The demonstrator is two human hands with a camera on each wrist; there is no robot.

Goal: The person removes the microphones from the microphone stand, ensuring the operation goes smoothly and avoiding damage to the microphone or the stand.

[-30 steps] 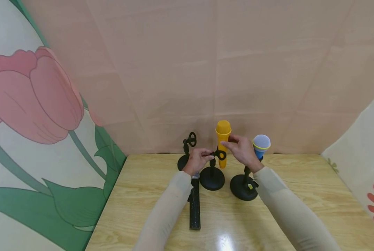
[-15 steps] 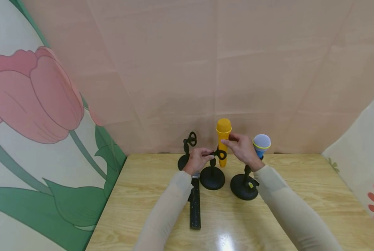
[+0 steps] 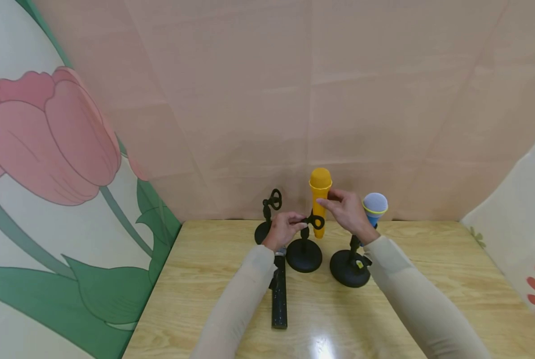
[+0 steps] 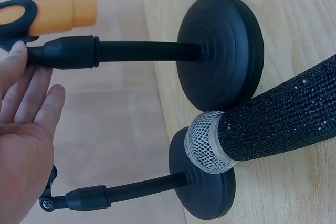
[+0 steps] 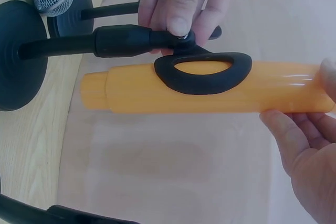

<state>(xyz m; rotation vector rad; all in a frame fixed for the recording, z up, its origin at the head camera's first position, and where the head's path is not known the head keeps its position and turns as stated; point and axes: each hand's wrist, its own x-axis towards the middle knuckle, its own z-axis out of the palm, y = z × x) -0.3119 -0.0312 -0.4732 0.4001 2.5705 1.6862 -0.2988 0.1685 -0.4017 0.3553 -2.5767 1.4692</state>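
Note:
My left hand (image 3: 286, 229) pinches the top joint of the middle black microphone stand (image 3: 303, 256), just below its holder ring (image 5: 203, 88). With thumb and fingers, my right hand (image 3: 349, 213) grips the upper body of a yellow-orange toy microphone (image 3: 320, 187). That microphone is upright, its round head at the top and its narrow end close above the table. The holder ring overlaps its body in all three views, and orange shows through the ring's opening in the right wrist view.
A second stand (image 3: 263, 232) with a bare ring is at the back left. A blue microphone (image 3: 375, 205) sits on a third stand (image 3: 350, 268) by my right wrist. A glittery black microphone (image 3: 279, 294) with a silver mesh head lies near my left sleeve. A pink cloth (image 3: 231, 124) hangs behind.
The yellow toy microphone has risen very slightly along with my right hand. My left hand stays at the stand's top joint, and the other things are where they were.

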